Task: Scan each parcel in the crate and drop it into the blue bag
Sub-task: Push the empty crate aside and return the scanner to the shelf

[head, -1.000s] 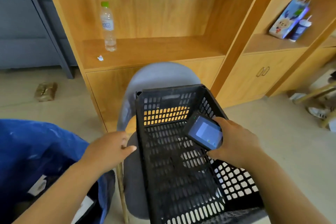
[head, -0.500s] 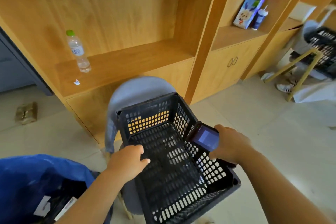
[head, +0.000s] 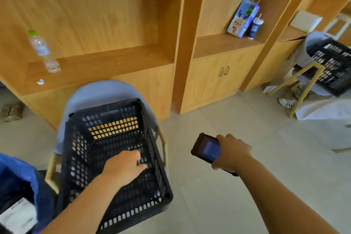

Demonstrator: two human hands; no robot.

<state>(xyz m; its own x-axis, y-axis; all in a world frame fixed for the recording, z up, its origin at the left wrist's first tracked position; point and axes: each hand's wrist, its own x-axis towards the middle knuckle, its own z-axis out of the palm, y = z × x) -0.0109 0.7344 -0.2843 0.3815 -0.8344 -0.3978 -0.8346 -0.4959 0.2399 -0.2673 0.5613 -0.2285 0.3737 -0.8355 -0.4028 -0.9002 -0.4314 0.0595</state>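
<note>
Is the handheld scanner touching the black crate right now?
Apart. The head view shows bare floor between the handheld scanner, gripped by the right hand, and the black crate.

Black plastic crate (head: pixel 79 157), the mesh-sided kind, sits at about 7 o'clock in view on the seat of a pale blue chair (head: pixel 98 91), a bit skewed on it. You can see straight down onto its perforated floor and walls. The blue bag (head: pixel 11 165) is at 8 o'clock, jammed against the left edge just beside the crate, with its mouth open. Inside there's a parcel (head: pixel 18 214) with a white label facing up, print too blurry to read. The scanner (head: pixel 207 148) is a chunky black handheld with a bluish lit screen. It's at 3 o'clock from the crate and clear of it, gripped screen-up in the right hand (head: pixel 231 152).
</note>
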